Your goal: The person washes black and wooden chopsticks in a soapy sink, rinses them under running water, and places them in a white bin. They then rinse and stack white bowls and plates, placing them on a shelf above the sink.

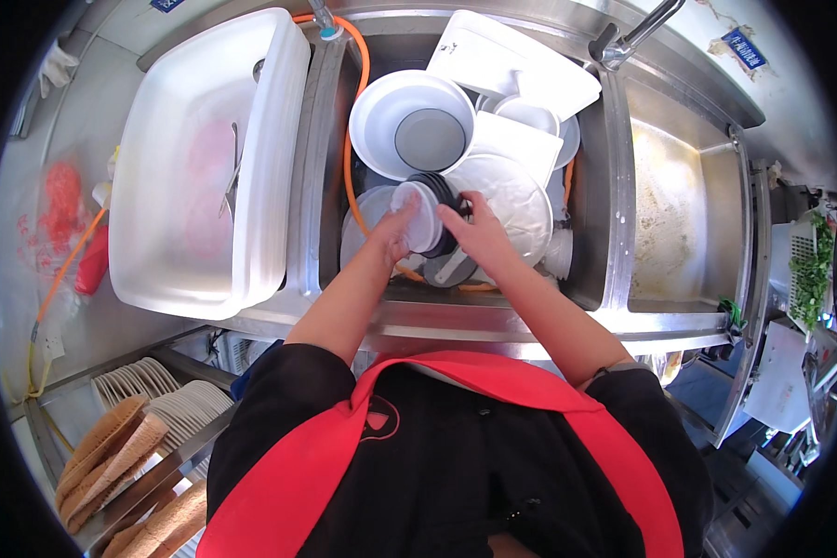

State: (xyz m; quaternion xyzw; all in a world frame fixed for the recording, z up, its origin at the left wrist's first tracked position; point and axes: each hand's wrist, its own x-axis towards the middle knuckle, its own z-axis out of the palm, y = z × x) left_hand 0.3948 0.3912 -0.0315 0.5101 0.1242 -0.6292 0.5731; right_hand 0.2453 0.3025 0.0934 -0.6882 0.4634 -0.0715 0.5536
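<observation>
Above the middle sink basin, my left hand (399,227) grips a small stack of white round dishes (424,217) and black round dishes (443,188), tilted on edge. My right hand (478,227) touches the black ones from the right, thumb and fingers on their rims. Behind the stack sits a large white bowl (370,132) with a grey disc-shaped bottom. A wide white round plate or lid (523,209), wet-looking, lies partly under my right hand. White rectangular trays or lids (506,59) lean at the back of the basin.
Nested white plastic tubs (174,167) stand left, with metal utensils (231,174) inside. An orange hose (349,167) runs down into the basin. A right basin (669,216) holds foamy, yellowish liquid. Taps (631,42) project from the back. Stacked plates (188,411) fill a rack lower left.
</observation>
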